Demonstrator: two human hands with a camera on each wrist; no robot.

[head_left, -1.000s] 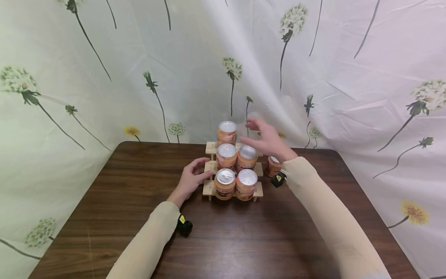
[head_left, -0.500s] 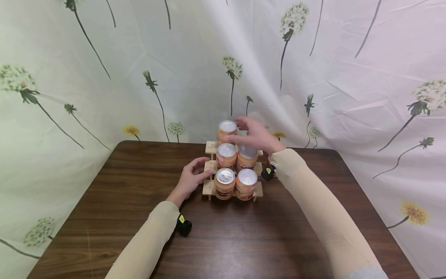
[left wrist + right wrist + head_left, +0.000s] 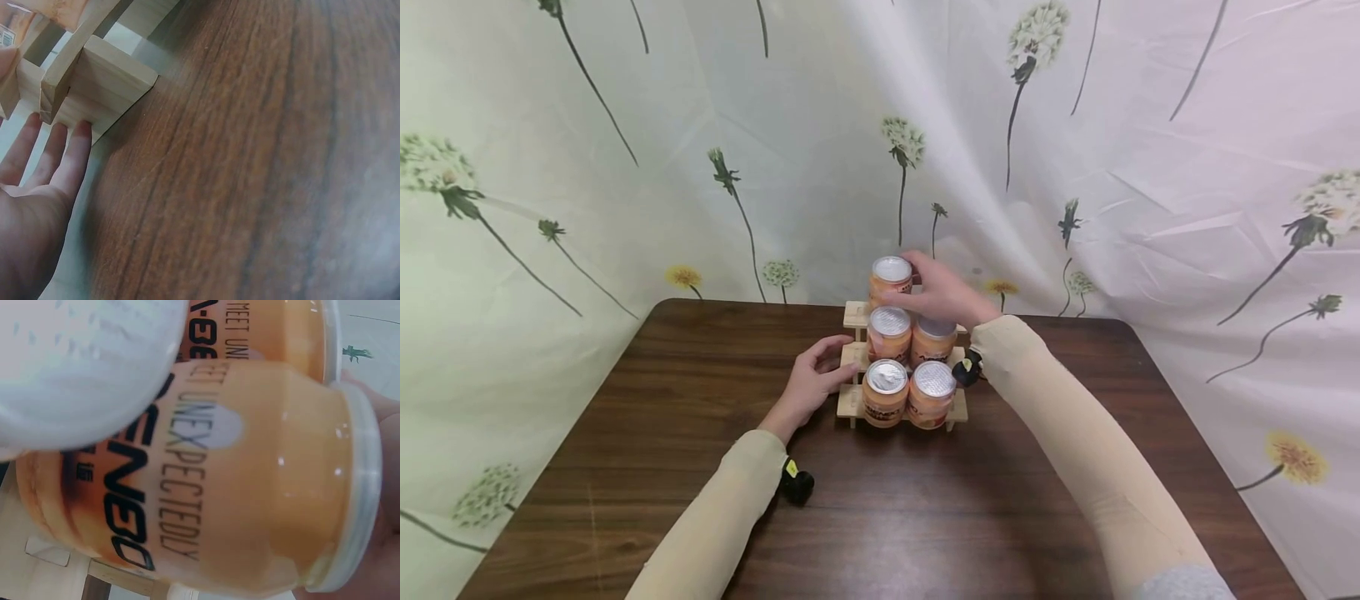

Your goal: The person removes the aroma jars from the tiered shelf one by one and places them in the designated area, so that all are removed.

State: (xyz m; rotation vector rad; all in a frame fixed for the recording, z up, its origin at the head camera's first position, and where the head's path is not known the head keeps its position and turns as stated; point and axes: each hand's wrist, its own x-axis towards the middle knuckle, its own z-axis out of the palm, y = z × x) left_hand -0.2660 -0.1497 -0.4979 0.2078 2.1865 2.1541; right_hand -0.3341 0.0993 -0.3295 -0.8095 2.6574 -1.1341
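Orange-labelled cans with silver lids stand on a light wooden three-step rack (image 3: 850,402). My right hand (image 3: 943,290) reaches over the rack and grips the single can on the top step (image 3: 889,288), thumb in front and fingers behind. Under its wrist sit the middle-step cans (image 3: 889,335); one fills much of the right wrist view, its printed label (image 3: 181,481) readable in part. Two more cans (image 3: 886,395) stand upright on the lowest step. My left hand (image 3: 811,382) holds the rack's left side, the middle step's end between thumb and fingers; fingertips (image 3: 81,129) touch the side panel.
The rack stands near the far edge of a dark wooden table (image 3: 700,433). Behind it hangs a pale curtain (image 3: 805,167) printed with dandelions. Black wrist cameras (image 3: 796,483) are strapped to both sleeves.
My right hand has moved left from beside the rack and closed around the top can. The right sleeve now covers the loose can seen earlier on the table. My left hand stays put.
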